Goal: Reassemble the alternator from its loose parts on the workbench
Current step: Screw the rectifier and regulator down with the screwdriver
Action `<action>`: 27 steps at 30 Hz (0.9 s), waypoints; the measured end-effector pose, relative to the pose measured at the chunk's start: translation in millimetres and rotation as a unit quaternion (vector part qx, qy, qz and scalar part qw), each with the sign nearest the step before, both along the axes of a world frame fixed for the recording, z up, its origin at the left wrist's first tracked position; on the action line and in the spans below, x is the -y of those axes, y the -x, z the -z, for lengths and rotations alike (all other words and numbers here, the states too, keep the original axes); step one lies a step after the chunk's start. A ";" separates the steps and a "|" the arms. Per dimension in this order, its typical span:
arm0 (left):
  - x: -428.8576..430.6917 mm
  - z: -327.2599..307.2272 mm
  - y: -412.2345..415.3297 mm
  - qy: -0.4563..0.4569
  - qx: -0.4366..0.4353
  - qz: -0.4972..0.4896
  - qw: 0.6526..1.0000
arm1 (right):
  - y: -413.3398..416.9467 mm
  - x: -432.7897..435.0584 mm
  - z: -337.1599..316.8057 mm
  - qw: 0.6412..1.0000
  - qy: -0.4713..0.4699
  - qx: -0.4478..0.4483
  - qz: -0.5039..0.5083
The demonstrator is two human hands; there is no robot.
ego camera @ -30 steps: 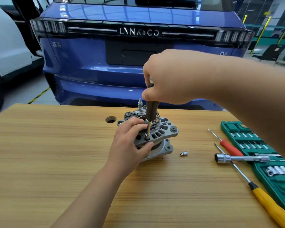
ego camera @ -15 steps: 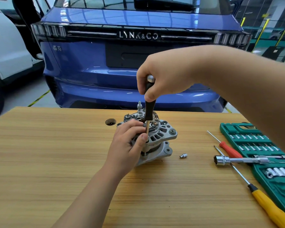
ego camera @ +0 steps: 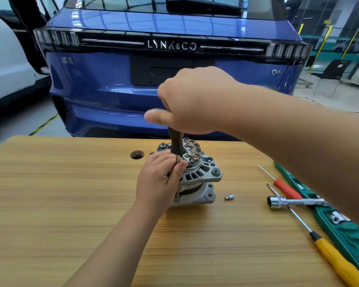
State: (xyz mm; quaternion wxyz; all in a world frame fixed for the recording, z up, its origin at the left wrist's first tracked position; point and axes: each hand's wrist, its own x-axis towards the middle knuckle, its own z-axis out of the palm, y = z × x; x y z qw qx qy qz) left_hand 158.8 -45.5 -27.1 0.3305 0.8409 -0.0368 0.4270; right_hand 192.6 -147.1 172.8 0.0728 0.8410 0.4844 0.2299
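The grey alternator [ego camera: 203, 175] stands upright in the middle of the wooden workbench [ego camera: 71, 204], its rectifier end facing up. A driver with a dark handle [ego camera: 175, 145] stands vertically over the alternator's left rim. My right hand [ego camera: 195, 100] grips the top of that handle from above. My left hand [ego camera: 159, 181] wraps the alternator's left side, and its fingers pinch the driver's metal shaft just below the handle. The driver's tip is hidden behind my left hand.
A small silver socket [ego camera: 229, 197] lies right of the alternator. Further right lie a red-handled screwdriver [ego camera: 286, 189], a chrome socket wrench [ego camera: 294, 201], a yellow-handled screwdriver [ego camera: 336, 259] and a green socket set case [ego camera: 348, 239]. A round hole [ego camera: 137, 154] pierces the bench. A blue car [ego camera: 174, 69] stands behind.
My right hand has turned on the driver handle, its thumb now pointing left. My left hand's fingers have closed round the shaft. The view has shifted slightly.
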 end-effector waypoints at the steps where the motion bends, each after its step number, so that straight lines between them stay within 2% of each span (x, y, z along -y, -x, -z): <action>1: -2.3 0.0 -0.6 -0.005 0.004 0.004 1.000 | -2.6 -0.6 0.0 0.998 0.009 0.033 -0.059; 3: -3.2 0.0 -0.6 -0.006 0.004 0.009 1.000 | -5.9 -1.1 -0.1 0.989 0.018 0.028 -0.147; 4: -3.1 -0.2 -0.6 -0.002 0.007 0.008 1.000 | -6.4 -3.8 1.2 0.988 0.004 0.011 -0.153; 9: 5.1 1.6 2.5 0.009 0.023 -0.034 0.999 | -1.8 -13.2 18.9 0.993 -0.113 0.031 0.019; 17: 15.4 -3.1 3.8 0.039 -0.001 -0.030 0.999 | 6.1 -11.6 8.3 0.975 -0.109 -0.066 0.183; 19: 14.4 -2.6 4.2 0.035 0.012 -0.022 0.999 | 5.1 -10.9 10.5 0.976 -0.116 -0.057 0.176; 24: 0.9 -1.2 0.6 -0.038 0.046 0.015 0.998 | -10.5 11.3 10.5 0.993 -0.111 0.013 0.031; 27: -12.9 4.7 -1.6 -0.060 0.046 0.009 0.997 | -19.8 17.6 18.4 0.985 -0.164 -0.038 0.027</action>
